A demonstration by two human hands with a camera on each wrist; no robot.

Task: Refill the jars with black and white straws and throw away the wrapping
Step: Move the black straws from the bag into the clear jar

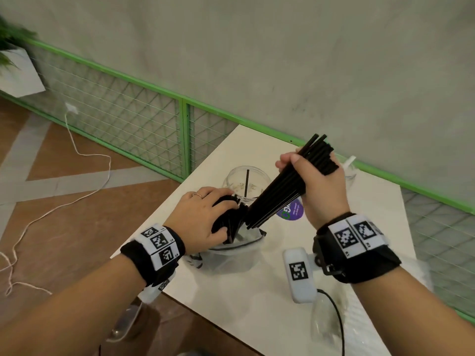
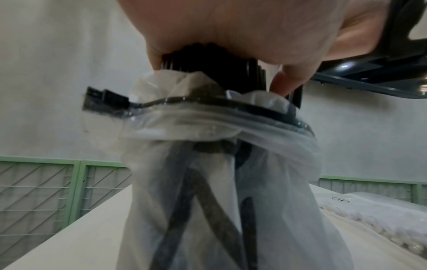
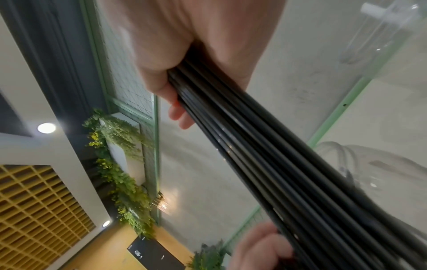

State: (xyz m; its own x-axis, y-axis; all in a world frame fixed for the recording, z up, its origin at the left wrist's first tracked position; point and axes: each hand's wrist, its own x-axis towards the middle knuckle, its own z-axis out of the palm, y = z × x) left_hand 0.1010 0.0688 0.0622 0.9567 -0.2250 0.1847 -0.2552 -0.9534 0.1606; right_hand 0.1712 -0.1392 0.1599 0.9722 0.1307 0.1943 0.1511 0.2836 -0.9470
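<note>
1. The right hand (image 1: pixel 320 186) is closed in a fist around a bundle of black straws (image 1: pixel 280 186). The bundle is tilted; its upper ends stick out above the fist and its lower ends point down toward the left hand.
2. The left hand (image 1: pixel 203 214) has its fingers curled over a second bunch of black straws (image 2: pixel 208 62), which stands in a clear plastic bag (image 2: pixel 219 191) under the palm. The bag has a dark zip strip (image 2: pixel 161 104) near its mouth and stands on the white table (image 1: pixel 231 299).
3. A glass jar (image 1: pixel 246 181) stands on the table just behind the left hand's fingers. One black straw is inside it.
4. A second clear jar (image 1: pixel 350 170) is partly hidden behind the right hand.
5. A packet of white straws (image 2: pixel 369 215) lies on the table to the right of the bag.
</note>
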